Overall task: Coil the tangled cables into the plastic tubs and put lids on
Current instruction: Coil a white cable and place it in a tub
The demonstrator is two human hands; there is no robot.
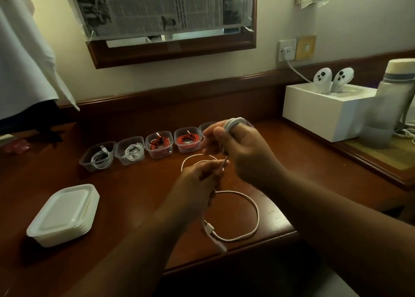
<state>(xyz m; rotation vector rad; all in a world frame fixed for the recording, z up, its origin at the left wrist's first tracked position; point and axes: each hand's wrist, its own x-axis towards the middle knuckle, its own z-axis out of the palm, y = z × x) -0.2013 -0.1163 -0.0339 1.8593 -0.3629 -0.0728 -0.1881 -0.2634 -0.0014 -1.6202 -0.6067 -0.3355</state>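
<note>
Right hand (244, 148) has the white braided cable (253, 207) wound in loops round its curled fingers; left hand (202, 177) pinches the same cable below it, the slack lying in an open loop on the glossy wooden desk (134, 198) with its connector end toward the near edge. Behind, a left-to-right row of clear plastic tubs (132, 149) holds white and red coils, lids off. Stack of translucent white lids (65, 213) sits at left; newsprint on the mirror is too blurred to read.

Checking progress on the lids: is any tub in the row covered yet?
No: the four tubs in plain view are open with coiled cables showing, and the lids sit stacked apart at the left.
</note>
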